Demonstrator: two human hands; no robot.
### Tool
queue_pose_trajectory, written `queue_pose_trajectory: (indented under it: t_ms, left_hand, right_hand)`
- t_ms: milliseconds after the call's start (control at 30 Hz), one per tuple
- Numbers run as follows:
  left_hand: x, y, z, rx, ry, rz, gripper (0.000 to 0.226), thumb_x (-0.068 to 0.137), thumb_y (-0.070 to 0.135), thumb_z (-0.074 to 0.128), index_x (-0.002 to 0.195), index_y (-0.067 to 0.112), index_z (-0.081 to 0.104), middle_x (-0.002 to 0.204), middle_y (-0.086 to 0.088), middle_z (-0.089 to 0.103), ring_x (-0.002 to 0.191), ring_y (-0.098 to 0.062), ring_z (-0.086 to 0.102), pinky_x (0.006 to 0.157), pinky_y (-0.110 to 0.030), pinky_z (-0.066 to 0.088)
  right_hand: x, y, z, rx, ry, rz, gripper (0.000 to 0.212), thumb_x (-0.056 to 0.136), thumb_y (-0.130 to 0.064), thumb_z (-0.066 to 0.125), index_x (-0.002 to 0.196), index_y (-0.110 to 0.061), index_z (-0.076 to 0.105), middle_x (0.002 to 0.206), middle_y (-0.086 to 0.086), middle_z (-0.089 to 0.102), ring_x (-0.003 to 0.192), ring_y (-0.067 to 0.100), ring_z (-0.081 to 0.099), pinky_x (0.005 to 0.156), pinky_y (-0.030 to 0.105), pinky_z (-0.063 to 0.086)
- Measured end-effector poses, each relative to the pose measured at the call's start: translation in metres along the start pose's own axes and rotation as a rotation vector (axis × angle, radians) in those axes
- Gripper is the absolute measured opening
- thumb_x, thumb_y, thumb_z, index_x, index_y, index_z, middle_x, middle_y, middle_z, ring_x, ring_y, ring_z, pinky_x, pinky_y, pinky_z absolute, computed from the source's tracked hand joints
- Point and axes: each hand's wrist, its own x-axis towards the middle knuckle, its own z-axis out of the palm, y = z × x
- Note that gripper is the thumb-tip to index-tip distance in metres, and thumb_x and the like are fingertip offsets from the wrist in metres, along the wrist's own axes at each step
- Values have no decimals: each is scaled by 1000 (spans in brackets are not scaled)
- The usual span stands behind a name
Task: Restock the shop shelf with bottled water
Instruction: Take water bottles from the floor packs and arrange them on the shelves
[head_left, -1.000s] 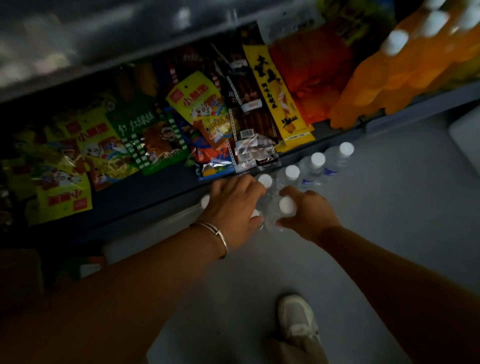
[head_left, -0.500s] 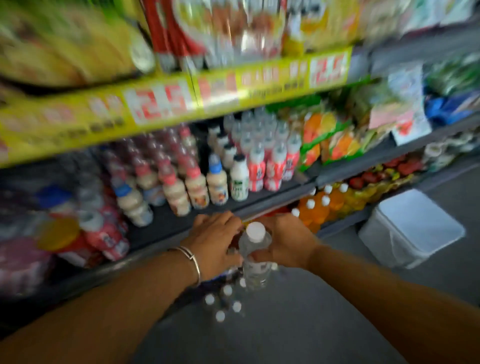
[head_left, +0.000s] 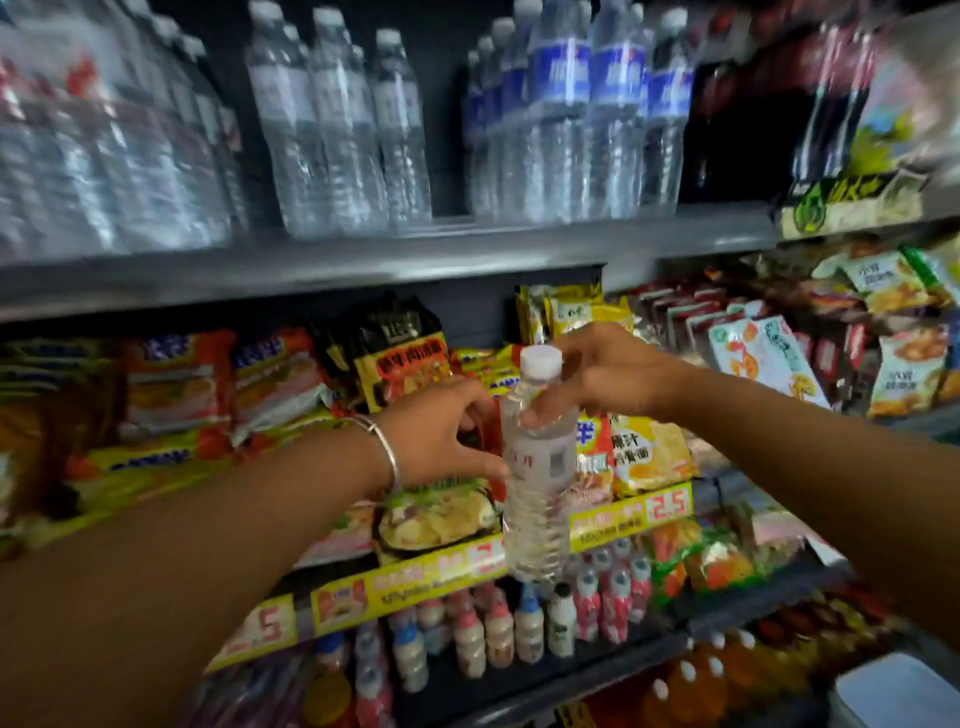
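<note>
An upright clear water bottle (head_left: 537, 499) with a white cap is held in mid-air in front of the noodle shelf. My right hand (head_left: 608, 374) pinches it at the shoulder, just under the cap. The bottle's middle is gripped from the left by my left hand (head_left: 441, 431), which wears a silver bangle and has its thumb on the label. Above, the grey top shelf (head_left: 415, 260) carries rows of clear water bottles (head_left: 332, 130) and blue-labelled water bottles (head_left: 571, 104). A dark gap shows between those two groups.
Instant noodle packets (head_left: 270, 384) fill the shelf behind the hands, edged by yellow price strips (head_left: 628, 512). Small yoghurt drink bottles (head_left: 524, 623) stand one shelf lower, with orange drink bottles (head_left: 691, 680) below them. A white bin (head_left: 898, 691) is at the lower right.
Both hands lifted one water bottle from the pack on the floor to noodle-shelf height. My view rose from the floor and low shelves to the top shelf.
</note>
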Motion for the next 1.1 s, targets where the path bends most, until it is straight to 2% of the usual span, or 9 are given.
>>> queue_pose_trajectory:
  t_ms: [67, 133, 200, 300, 467, 633, 700, 900, 1100]
  left_hand:
    - [1, 5, -44, -32, 74, 7, 51, 69, 34, 78, 109, 13, 54, 105, 1, 54, 96, -12, 56, 78, -17, 43]
    - [3, 10, -85, -41, 141, 2, 50, 70, 34, 77, 110, 13, 54, 107, -1, 56, 98, -14, 56, 83, -22, 47]
    - [6, 14, -120, -56, 196, -7, 48, 71, 34, 76, 108, 13, 53, 109, -3, 58, 101, -16, 57, 84, -27, 47]
    - [13, 12, -162, -50, 256, -26, 46, 71, 37, 75, 106, 15, 54, 109, -4, 59, 101, -17, 57, 80, -22, 47]
    - [30, 6, -213, -34, 361, -49, 52, 64, 46, 73, 104, 18, 54, 106, -3, 59, 99, -17, 59, 82, -24, 50]
    - [58, -1, -245, -5, 404, -86, 47, 69, 43, 73, 105, 19, 54, 98, 6, 58, 90, -8, 58, 68, -6, 44]
    - [72, -6, -250, 4, 422, -110, 44, 70, 41, 74, 102, 19, 54, 95, 8, 58, 87, -6, 57, 64, -4, 45]
    - [110, -34, -246, 64, 421, -239, 49, 71, 42, 74, 108, 16, 55, 107, 1, 58, 99, -14, 58, 87, -26, 49]
    - [145, -59, -224, 79, 405, -384, 48, 75, 39, 73, 107, 9, 54, 105, -6, 59, 99, -22, 58, 91, -37, 50]
  right_hand:
    - [13, -41, -28, 13, 9, -38, 15, 66, -10, 81, 70, -14, 67, 65, 1, 57, 55, 8, 48, 48, 17, 36]
    - [28, -77, -53, 0, 43, -84, 17, 67, -14, 80, 77, -8, 67, 68, 7, 59, 56, 12, 50, 50, 22, 37]
    - [45, -110, -75, -17, 90, -130, 19, 67, -17, 79, 75, -5, 66, 68, 10, 59, 60, 16, 51, 52, 26, 38]
    - [73, -148, -102, 2, 172, -194, 20, 67, -18, 78, 68, -8, 61, 65, 12, 55, 56, 18, 49, 52, 26, 39]
    - [121, -185, -136, 59, 215, -281, 15, 67, -20, 75, 68, -10, 64, 51, 3, 54, 49, 17, 49, 54, 25, 39]
    - [167, -204, -168, 123, 198, -308, 17, 69, -23, 74, 59, -11, 66, 51, 4, 54, 47, 16, 46, 52, 24, 35]
    - [185, -205, -177, 138, 183, -312, 18, 70, -22, 74, 58, -10, 66, 51, 6, 54, 43, 15, 47, 50, 24, 35]
    - [240, -185, -180, 77, 118, -324, 12, 69, -23, 75, 71, -12, 69, 62, 6, 59, 55, 15, 52, 52, 23, 40]
    - [291, -160, -169, 34, 77, -267, 35, 65, -27, 79, 89, -4, 66, 80, 12, 58, 69, 21, 55, 51, 23, 44]
